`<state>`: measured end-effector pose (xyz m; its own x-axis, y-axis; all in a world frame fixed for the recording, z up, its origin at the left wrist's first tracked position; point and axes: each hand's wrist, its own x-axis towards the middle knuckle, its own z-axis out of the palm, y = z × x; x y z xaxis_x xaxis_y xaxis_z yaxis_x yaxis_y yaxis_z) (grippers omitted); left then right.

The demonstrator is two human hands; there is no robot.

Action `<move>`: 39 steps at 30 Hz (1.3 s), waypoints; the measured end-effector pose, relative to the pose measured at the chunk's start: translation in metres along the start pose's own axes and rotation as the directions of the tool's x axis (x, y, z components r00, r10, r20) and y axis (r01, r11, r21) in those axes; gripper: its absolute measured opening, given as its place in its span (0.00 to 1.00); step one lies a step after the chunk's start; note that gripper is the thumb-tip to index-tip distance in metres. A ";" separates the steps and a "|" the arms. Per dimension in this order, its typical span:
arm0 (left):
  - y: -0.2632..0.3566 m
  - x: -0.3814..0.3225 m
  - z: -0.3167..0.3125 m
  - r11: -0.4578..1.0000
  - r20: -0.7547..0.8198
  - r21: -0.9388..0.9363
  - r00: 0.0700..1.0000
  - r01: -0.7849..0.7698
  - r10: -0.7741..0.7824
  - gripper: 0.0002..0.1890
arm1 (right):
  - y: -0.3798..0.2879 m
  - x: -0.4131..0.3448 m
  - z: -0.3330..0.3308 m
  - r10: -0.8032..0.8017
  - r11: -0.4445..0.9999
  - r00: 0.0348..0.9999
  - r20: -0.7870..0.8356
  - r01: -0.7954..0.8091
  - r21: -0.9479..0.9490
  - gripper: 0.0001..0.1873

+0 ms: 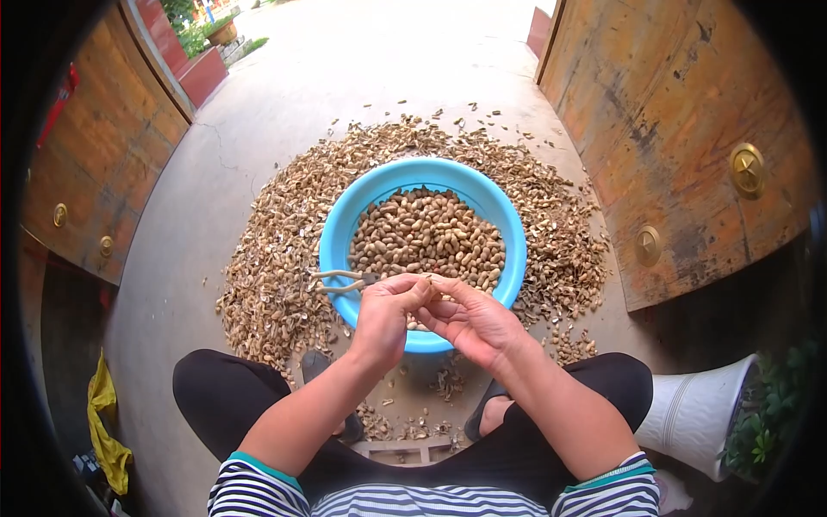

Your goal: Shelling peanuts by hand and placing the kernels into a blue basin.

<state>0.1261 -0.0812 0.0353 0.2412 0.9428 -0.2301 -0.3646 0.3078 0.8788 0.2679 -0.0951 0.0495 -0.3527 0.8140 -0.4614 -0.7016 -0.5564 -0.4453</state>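
My left hand (389,313) and my right hand (475,323) meet over the near part of a blue plastic basin (423,169). Their thumbs and fingertips close together on a small brownish thing, seemingly a peanut (429,279), largely covered by the fingers. Unshelled peanuts (426,236) fill the middle of the basin; a few paler ones show below my hands. Pliers with cream-coloured handles (341,282) lie across the basin's left rim, their jaws partly hidden beside my left hand.
Broken peanut shells (284,258) lie heaped around the basin. Wooden doors with brass star bosses stand at left (123,148) and right (672,129). A white planter (691,413) is at lower right, a yellow bag (103,420) at lower left. My feet flank the basin's near side.
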 end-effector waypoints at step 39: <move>0.000 0.023 -0.019 0.960 0.067 0.248 0.991 -0.131 0.118 0.13 | -0.001 0.015 -0.005 -0.108 0.983 0.994 -0.028 0.103 -0.149 0.13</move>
<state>0.1150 -0.0573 0.0222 0.2560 0.9618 -0.0968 -0.1586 0.1406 0.9773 0.2669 -0.0829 0.0390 -0.2575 0.8645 -0.4317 -0.6337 -0.4883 -0.6000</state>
